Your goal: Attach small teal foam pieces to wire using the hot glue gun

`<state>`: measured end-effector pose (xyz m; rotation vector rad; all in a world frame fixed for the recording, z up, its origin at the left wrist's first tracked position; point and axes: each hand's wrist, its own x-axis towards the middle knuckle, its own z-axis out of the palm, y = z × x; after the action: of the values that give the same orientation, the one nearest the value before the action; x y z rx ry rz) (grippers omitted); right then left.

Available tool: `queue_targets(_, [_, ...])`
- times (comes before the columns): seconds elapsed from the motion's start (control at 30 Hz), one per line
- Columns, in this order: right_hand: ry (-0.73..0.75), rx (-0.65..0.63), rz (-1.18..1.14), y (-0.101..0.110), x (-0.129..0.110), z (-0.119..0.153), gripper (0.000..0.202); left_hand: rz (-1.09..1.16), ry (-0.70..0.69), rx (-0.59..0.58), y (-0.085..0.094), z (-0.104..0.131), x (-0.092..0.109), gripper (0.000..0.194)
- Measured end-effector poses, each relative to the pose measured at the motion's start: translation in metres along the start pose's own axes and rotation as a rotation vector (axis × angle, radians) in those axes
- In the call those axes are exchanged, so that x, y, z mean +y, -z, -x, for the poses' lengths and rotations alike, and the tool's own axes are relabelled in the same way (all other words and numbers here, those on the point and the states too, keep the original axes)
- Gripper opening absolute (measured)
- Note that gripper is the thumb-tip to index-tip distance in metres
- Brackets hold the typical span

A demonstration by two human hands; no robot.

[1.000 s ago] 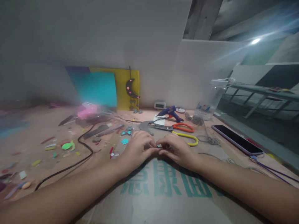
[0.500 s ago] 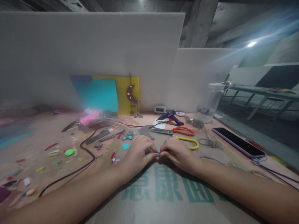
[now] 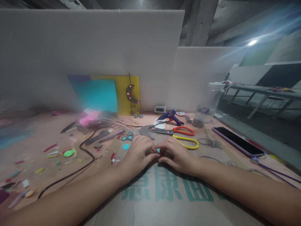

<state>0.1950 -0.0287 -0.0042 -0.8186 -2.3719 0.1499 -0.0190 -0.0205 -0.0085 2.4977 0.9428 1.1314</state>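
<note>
My left hand (image 3: 141, 153) is closed, thumb and fingertips pinched around a small turquoise piece (image 3: 158, 150), mostly hidden by the fingers. Right beside it, my right hand (image 3: 177, 155) has curled fingers, its index finger reaching over toward the piece and its thumb apart below. Both hands hover low over a cardboard sheet (image 3: 150, 213) with green printed characters. A turquoise flower shape (image 3: 125, 147) lies left of my left hand, with another small turquoise and grey flower cluster (image 3: 127, 136) behind it. Scissors (image 3: 184, 131) with one orange and one yellow handle lie open behind my right hand.
A blue glue gun (image 3: 170, 117) lies behind the scissors. At right are a phone (image 3: 237, 141), grey cord (image 3: 211, 143) and a clear bottle (image 3: 208, 105). Coloured clay scraps and a black cable (image 3: 90, 153) cover the left. A moon ornament (image 3: 131, 94) hangs at the back.
My right thumb has come away from its index finger, opening a gap, and the right fingertips have shifted slightly. My left hand keeps its pinch. The whole view has shifted a little.
</note>
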Motion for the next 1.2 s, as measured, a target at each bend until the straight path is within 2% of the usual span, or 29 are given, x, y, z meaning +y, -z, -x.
queue_targets(0.1, [0.027,0.055,0.016,-0.0013,0.0010,0.0005,0.014,-0.012,-0.011,-0.001,0.0001,-0.0002,-0.0005,0.014])
queue_targets(0.17, [0.045,0.077,0.007,-0.0010,0.0016,-0.0003,0.011,-0.016,-0.002,0.002,-0.0002,-0.0002,-0.0014,0.013])
queue_targets(0.37, [0.042,0.117,0.001,0.0012,0.0010,-0.0017,0.011,0.001,-0.006,0.006,-0.0020,0.0006,-0.0023,0.014])
queue_targets(0.7, [0.047,0.073,0.013,0.0029,-0.0022,-0.0026,0.015,-0.008,-0.025,-0.014,0.0004,0.0006,-0.0003,0.016])
queue_targets(1.0, [0.094,0.133,0.014,-0.0012,0.0002,-0.0015,0.013,-0.031,-0.025,-0.010,-0.0009,-0.0008,-0.0035,0.016])
queue_targets(1.2, [0.066,0.079,0.023,0.0019,-0.0028,-0.0013,0.013,-0.057,-0.021,-0.042,-0.0019,-0.0002,-0.0024,0.016])
